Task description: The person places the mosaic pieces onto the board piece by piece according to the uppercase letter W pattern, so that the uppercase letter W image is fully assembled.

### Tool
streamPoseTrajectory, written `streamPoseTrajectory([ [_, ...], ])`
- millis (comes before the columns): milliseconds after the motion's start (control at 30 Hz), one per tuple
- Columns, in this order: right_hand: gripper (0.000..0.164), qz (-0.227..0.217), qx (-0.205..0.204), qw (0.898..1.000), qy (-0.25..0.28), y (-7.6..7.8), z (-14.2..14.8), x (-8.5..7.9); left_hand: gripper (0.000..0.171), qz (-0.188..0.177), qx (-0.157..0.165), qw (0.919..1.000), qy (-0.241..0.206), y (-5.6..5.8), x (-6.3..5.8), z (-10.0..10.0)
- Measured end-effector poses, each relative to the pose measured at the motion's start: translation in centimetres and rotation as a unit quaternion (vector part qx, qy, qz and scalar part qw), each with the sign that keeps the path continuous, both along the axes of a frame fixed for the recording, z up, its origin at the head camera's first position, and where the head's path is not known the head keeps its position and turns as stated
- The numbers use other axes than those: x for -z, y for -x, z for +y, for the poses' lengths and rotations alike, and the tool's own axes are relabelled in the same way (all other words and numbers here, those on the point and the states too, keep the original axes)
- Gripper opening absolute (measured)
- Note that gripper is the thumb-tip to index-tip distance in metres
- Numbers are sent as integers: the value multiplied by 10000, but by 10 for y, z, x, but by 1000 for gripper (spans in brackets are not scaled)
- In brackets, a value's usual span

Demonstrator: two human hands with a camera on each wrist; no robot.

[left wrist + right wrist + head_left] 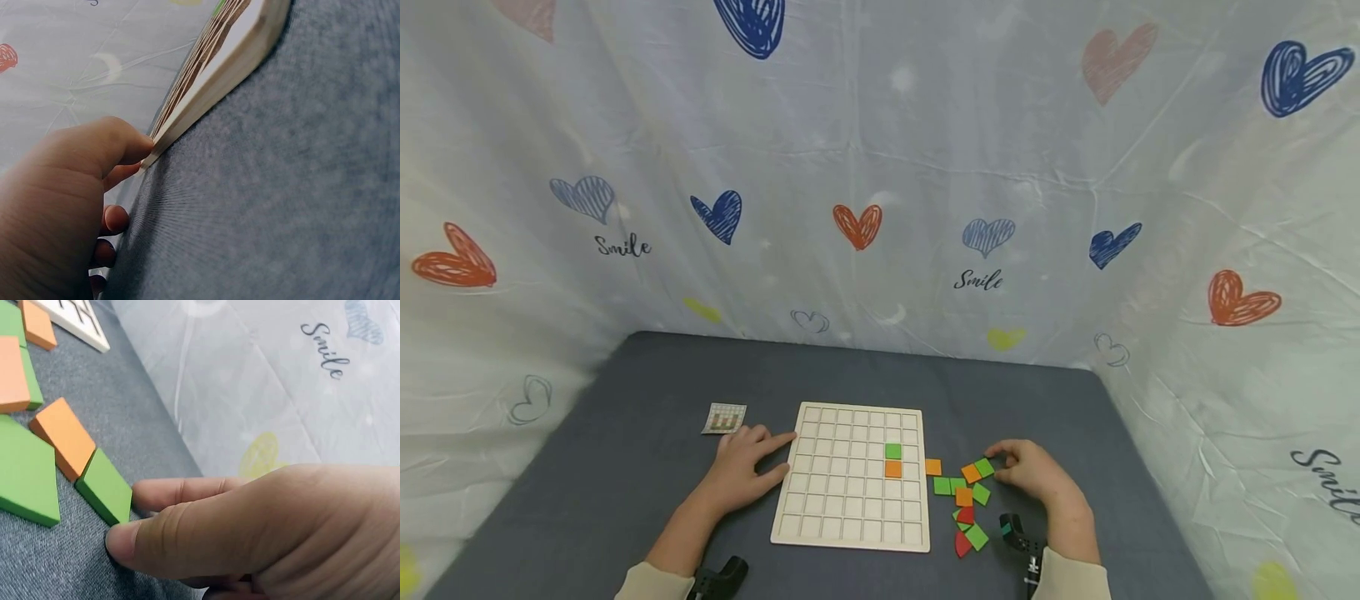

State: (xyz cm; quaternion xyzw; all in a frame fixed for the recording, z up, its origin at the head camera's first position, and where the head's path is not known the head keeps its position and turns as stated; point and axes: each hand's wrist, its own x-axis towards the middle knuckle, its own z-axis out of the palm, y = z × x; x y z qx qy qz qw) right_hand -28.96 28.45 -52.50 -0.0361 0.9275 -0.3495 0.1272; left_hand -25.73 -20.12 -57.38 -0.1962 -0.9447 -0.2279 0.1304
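A pale wooden grid board (845,503) lies on the table, with a green square tile (892,452) and an orange square tile (892,469) in its cells. My left hand (742,463) touches the board's left edge with thumb and forefinger extended; the left wrist view shows the thumb (128,142) against that edge. To the right of the board, my right hand (1036,473) pinches a green tile (107,489) by its edge between thumb and finger. That tile lies on the cloth, touching an orange tile (64,439).
Several loose green, orange and red tiles (976,536) lie between the board and my right hand, some overlapping. A small patterned card (724,418) sits beyond my left hand. Dark grey cloth (685,367) covers the table; a heart-printed curtain (910,317) hangs behind it.
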Motion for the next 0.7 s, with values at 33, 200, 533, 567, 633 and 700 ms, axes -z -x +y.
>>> streamPoseTrajectory([
  [33, 30, -13, 38, 10000, 31, 0, 0, 0, 48, 2, 8, 10000, -18, 0, 0, 0],
  [200, 31, -52, 99, 9998, 135, 1, 0, 1, 48, 18, 42, 10000, -57, -1, -1, 1],
  [533, 28, 12, 61, 10000, 66, 3, 4, 2, 48, 108, 40, 9999, 0, -1, -1, 0],
  [567, 28, 53, 104, 9999, -8, 3, 4, 1, 48, 105, 36, 9999, 6, -1, -1, 0],
  [633, 28, 147, 155, 9997, -143, 2, 5, -2, 48, 105, 38, 9999, 3, -1, -1, 1],
  [700, 28, 232, 215, 9992, -228, 2, 6, -5, 48, 115, 48, 9999, -18, -1, -2, 1],
])
